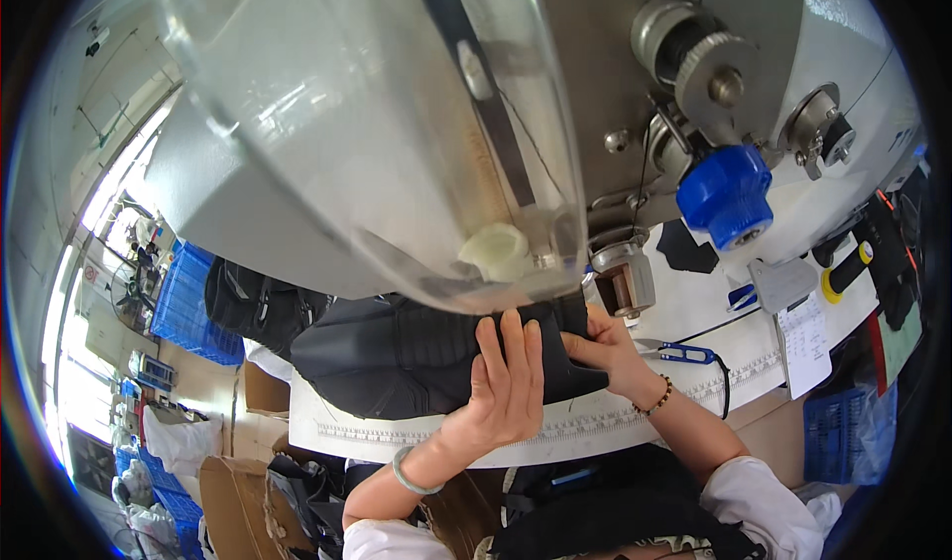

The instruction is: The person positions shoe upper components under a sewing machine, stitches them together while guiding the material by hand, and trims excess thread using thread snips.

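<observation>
A black padded fabric piece (pixel 367 357) with stitched ribs lies on the white table, partly under the head of a sewing machine (pixel 605 94). My left hand (pixel 501 391) rests on it with the fingers stretched out and pointing away from me. At the piece's right end my right hand (pixel 613 357) pinches its raised edge between thumb and fingers, close to the machine's metal parts. A clear plastic guard (pixel 397 153) hangs in front and hides the needle area.
Blue-handled thread snips (pixel 684 354) lie right of my right hand, by the ruler strip (pixel 585 426) along the table edge. Farther right are a paper sheet (pixel 803 347) and a yellow-ended spool (pixel 846 272). Black bags (pixel 258 297), blue crates (pixel 193 307) and cardboard boxes (pixel 233 505) stand at left.
</observation>
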`<state>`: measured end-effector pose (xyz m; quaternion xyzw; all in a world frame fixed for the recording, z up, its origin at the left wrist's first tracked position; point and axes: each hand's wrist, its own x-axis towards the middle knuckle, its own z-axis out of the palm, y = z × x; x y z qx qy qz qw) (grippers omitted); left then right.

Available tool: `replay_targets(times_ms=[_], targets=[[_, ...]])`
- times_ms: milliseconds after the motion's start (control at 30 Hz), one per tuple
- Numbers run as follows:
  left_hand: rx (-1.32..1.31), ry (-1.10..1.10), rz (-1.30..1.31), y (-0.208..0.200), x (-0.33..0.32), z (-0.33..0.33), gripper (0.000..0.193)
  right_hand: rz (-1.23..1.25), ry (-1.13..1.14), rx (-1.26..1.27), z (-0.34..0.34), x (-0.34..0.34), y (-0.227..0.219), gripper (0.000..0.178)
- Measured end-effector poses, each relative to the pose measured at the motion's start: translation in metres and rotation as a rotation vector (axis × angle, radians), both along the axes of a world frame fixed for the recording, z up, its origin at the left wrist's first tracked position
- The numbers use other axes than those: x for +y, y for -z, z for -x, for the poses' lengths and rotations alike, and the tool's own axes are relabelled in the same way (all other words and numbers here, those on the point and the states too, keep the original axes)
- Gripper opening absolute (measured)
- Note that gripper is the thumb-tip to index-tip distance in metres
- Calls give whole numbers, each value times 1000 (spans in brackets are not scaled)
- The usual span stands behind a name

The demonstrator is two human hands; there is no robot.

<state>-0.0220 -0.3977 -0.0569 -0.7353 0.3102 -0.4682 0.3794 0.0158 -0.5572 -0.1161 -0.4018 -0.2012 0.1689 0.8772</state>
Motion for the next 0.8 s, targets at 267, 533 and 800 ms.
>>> replay_targets(times_ms=[267,533,800], targets=[[28,-9,-1,-6,-2,0,28,-9,-6,-7,-1,0,-1,21],[94,-21,1,-11,-3,-3,31,45,35,28,-3,1,-1,20],[152,-82,68,-6,-5,2,31,87,-20,11,-5,-7,-8,19]])
